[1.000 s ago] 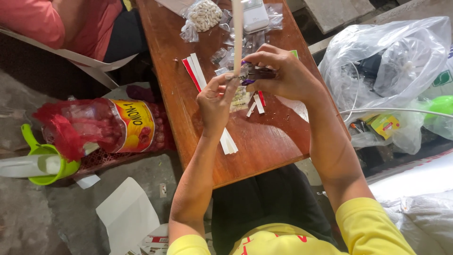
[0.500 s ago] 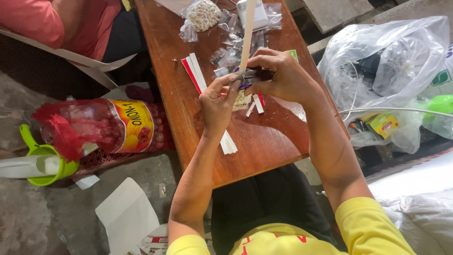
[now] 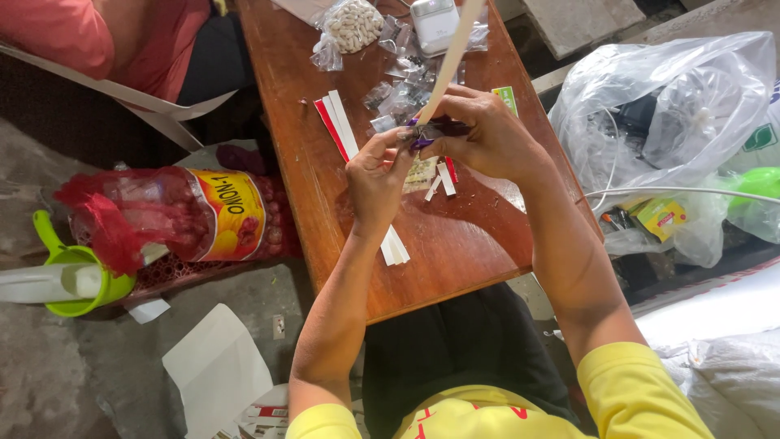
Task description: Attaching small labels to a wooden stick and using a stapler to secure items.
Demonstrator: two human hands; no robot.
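At the frame's centre, above the table (image 3: 455, 244), my right hand (image 3: 487, 138) and left hand (image 3: 378, 175) both pinch the lower end of a long pale strip (image 3: 447, 57). It slants toward the top edge, over small clear packets (image 3: 398, 97).

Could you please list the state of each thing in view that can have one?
left hand: pinching the lower end of the paper strip
right hand: closed around a small purple tool
paper strip: held up, tilted to the right
bag of white beans: lying on the table
red mesh sack: full, lying on its side
large clear plastic bag: crumpled, stuffed
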